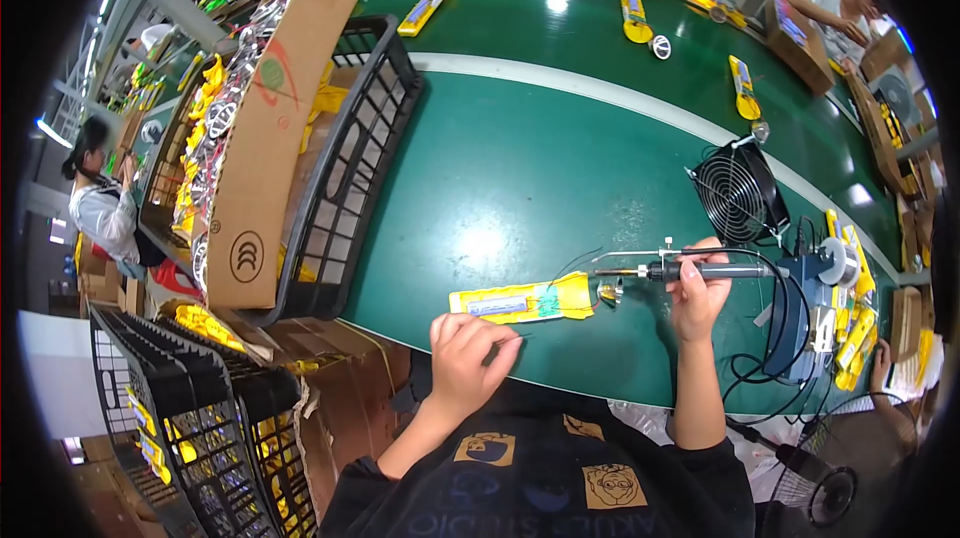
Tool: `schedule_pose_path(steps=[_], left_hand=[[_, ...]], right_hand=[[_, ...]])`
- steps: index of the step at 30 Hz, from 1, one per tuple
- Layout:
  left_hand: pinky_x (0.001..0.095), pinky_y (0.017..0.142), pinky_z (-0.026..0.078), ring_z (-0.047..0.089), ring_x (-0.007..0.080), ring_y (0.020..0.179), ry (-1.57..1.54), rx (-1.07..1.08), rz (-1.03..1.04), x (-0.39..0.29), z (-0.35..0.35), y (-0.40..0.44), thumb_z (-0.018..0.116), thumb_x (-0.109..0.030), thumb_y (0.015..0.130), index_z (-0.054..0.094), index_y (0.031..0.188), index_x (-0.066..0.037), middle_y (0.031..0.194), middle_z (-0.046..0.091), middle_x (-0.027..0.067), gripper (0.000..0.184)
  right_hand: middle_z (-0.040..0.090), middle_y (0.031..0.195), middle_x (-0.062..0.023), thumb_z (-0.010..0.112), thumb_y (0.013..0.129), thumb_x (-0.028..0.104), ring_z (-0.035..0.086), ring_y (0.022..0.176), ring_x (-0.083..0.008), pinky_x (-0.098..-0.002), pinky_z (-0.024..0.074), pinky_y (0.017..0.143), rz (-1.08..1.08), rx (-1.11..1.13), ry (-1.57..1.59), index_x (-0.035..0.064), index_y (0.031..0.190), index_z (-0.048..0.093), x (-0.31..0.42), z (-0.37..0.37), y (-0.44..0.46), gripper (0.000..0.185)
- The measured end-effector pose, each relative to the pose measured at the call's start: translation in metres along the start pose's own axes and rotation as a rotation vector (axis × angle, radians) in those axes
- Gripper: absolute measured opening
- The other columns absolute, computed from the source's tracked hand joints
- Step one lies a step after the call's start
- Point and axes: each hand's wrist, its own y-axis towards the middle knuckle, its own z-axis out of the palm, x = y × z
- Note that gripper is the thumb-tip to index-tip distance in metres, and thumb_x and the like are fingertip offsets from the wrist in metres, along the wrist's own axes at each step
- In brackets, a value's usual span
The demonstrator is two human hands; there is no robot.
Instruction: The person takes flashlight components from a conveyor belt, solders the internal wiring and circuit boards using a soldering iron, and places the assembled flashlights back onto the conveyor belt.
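Observation:
My right hand (699,300) is closed around the dark handle of a soldering iron (715,271), which points left and has a thin metal solder-feed tube along its top. The iron's tip reaches the right part of a yellow flashlight housing (572,296) lying open on the bench. Inside the housing are a pale blue-labelled battery (497,306) and a small green board (547,302). A small silver reflector (609,292) lies at its right end, under the iron. My left hand (466,362) is below the housing, thumb and forefinger pinched on what looks like a thin dark wire (527,336).
A black fan (738,194) stands behind my right hand. A blue soldering station (790,323) with a solder spool (840,262) and cables is at right. At left, a cardboard box (262,168) leans over a black crate (345,178). Yellow housings (427,6) lie on the belt beyond.

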Motion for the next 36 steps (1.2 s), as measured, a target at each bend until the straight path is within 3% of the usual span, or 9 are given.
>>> schedule_pose_path(steps=[6, 11, 17, 20, 23, 26, 36], left_hand=[[0.0320, 0.070, 0.034, 0.050, 0.0168, 0.069, 0.031, -0.006, -0.021, -0.004, 0.007, 0.014, 0.071, -0.011, 0.067, 0.062, 0.071, -0.011, 0.067, 0.056, -0.0025, 0.010], [0.0317, 0.069, 0.034, 0.049, 0.0170, 0.068, 0.043, 0.033, -0.017, -0.002, 0.006, 0.020, 0.071, -0.013, 0.067, 0.064, 0.071, -0.011, 0.067, 0.055, -0.0021, 0.009], [0.0317, 0.068, 0.034, 0.049, 0.0169, 0.067, 0.038, 0.080, -0.005, -0.001, 0.005, 0.024, 0.070, -0.015, 0.069, 0.064, 0.071, -0.011, 0.067, 0.054, -0.0019, 0.007], [0.0315, 0.068, 0.033, 0.048, 0.0162, 0.066, 0.031, 0.122, -0.035, -0.001, 0.004, 0.027, 0.070, -0.016, 0.069, 0.065, 0.071, -0.011, 0.066, 0.054, -0.0022, 0.007], [0.0312, 0.067, 0.033, 0.047, 0.0155, 0.064, 0.027, 0.156, -0.054, -0.001, 0.002, 0.029, 0.070, -0.016, 0.070, 0.066, 0.071, -0.011, 0.066, 0.054, -0.0027, 0.007], [0.0309, 0.067, 0.033, 0.047, 0.0151, 0.064, 0.026, 0.184, -0.072, -0.002, 0.000, 0.031, 0.069, -0.017, 0.070, 0.066, 0.073, -0.011, 0.065, 0.054, -0.0031, 0.007], [0.0312, 0.067, 0.033, 0.049, 0.0163, 0.064, 0.003, 0.300, -0.140, -0.004, -0.005, 0.038, 0.068, -0.019, 0.073, 0.067, 0.074, -0.010, 0.066, 0.057, -0.0016, 0.010]], right_hand=[[0.050, 0.067, -0.0037, 0.059, 0.076, 0.011, 0.046, 0.051, -0.0065, -0.0189, 0.0365, 0.046, 0.032, 0.227, -0.044, 0.0019, 0.080, 0.049, -0.005, 0.002, -0.009, 0.014], [0.051, 0.070, -0.0049, 0.059, 0.075, 0.007, 0.047, 0.055, -0.0070, -0.0204, 0.0389, 0.049, 0.073, 0.283, -0.033, 0.0005, 0.079, 0.049, -0.008, 0.007, -0.014, 0.012], [0.051, 0.071, -0.0054, 0.060, 0.074, 0.005, 0.047, 0.055, -0.0081, -0.0215, 0.0386, 0.049, 0.036, 0.285, -0.060, -0.0001, 0.077, 0.051, -0.009, 0.008, -0.016, 0.010], [0.046, 0.062, -0.0032, 0.063, 0.074, 0.016, 0.043, 0.050, -0.0086, -0.0212, 0.0352, 0.044, -0.017, 0.261, -0.143, 0.0027, 0.076, 0.048, -0.011, 0.012, -0.015, 0.020], [0.046, 0.063, -0.0033, 0.063, 0.074, 0.016, 0.043, 0.050, -0.0086, -0.0214, 0.0354, 0.045, -0.006, 0.267, -0.157, 0.0026, 0.076, 0.049, -0.011, 0.011, -0.016, 0.020], [0.050, 0.072, -0.0056, 0.061, 0.071, 0.004, 0.043, 0.059, -0.0092, -0.0228, 0.0345, 0.052, 0.017, 0.283, -0.137, 0.0003, 0.075, 0.054, -0.013, 0.005, -0.017, 0.009], [0.049, 0.069, -0.0036, 0.063, 0.070, 0.007, 0.040, 0.058, -0.0080, -0.0223, 0.0315, 0.051, 0.021, 0.278, -0.161, 0.0009, 0.073, 0.055, -0.011, 0.008, -0.018, 0.011]])
